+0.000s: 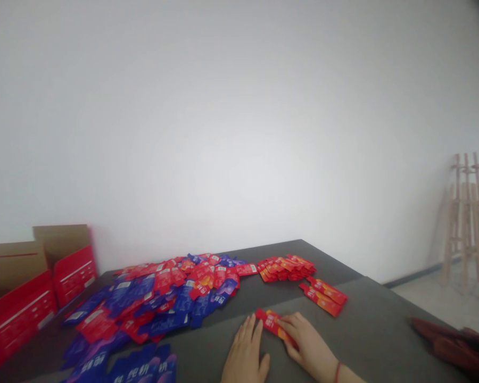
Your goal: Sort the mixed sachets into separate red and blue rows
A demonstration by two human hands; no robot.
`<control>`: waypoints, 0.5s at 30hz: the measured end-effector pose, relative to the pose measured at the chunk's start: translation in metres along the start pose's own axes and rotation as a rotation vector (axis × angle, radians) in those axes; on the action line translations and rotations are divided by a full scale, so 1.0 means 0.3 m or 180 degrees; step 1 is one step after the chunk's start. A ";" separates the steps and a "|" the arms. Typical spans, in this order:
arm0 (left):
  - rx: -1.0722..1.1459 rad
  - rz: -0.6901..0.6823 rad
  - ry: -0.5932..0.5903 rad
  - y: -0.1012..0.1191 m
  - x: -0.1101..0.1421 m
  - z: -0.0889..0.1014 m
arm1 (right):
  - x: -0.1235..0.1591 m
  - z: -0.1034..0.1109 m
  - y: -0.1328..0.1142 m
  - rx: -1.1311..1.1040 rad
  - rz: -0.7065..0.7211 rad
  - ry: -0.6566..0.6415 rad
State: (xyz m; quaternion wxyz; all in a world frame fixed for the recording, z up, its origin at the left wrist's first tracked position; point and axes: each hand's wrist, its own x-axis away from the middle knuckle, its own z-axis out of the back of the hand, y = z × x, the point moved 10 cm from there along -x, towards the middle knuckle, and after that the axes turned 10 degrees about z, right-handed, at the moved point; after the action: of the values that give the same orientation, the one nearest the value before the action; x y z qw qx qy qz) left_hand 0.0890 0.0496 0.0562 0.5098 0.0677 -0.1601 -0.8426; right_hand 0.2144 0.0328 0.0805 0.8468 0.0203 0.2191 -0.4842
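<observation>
A red and orange sachet (pixel 270 321) lies at the front of the dark grey table. My right hand (pixel 309 343) grips its lower right part between thumb and fingers. My left hand (pixel 245 351) rests beside its left end, fingers stretched out and lying flat, fingertips close to or touching the sachet's edge. Just beyond my right hand, two more red and orange sachets (pixel 323 296) lie side by side. Farther back sits an overlapping row of the same red sachets (pixel 286 268).
A loose heap of red and blue sachets (pixel 171 290) spreads over the left of the table (pixel 259 295). Blue sachets (pixel 143 367) lie at the near left. Red and brown cardboard boxes (pixel 22 314) stand at the far left. Dark red cloth (pixel 455 343) and wooden racks (pixel 469 223) are at right.
</observation>
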 end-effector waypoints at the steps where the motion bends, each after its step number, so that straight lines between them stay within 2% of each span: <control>1: 0.0040 0.0026 0.0033 0.001 -0.002 0.002 | 0.014 0.017 0.053 0.0176 -0.0195 0.0126; 4: 0.0233 -0.0058 0.0095 0.020 -0.019 -0.015 | 0.054 0.044 0.194 0.0623 -0.0666 0.0307; 6: 0.0400 -0.0218 0.0172 0.049 -0.042 -0.037 | 0.067 0.049 0.256 0.0801 -0.0821 0.0348; 10: 0.0583 -0.0595 0.0251 0.159 -0.112 -0.091 | 0.054 0.066 0.333 0.0848 -0.0777 0.0350; 12: 0.0616 -0.0677 0.0313 0.221 -0.152 -0.104 | 0.052 0.103 0.404 0.0907 -0.0904 0.0381; 15: 0.0664 -0.0822 0.0404 0.311 -0.201 -0.101 | 0.094 0.169 0.576 0.1200 -0.1676 0.0359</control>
State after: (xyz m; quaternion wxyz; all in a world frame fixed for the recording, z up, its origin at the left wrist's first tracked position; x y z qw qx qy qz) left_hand 0.2040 0.0567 0.0563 0.3967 0.1932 -0.2041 -0.8739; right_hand 0.3878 0.0892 0.0846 0.6604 0.1462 0.1699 -0.7166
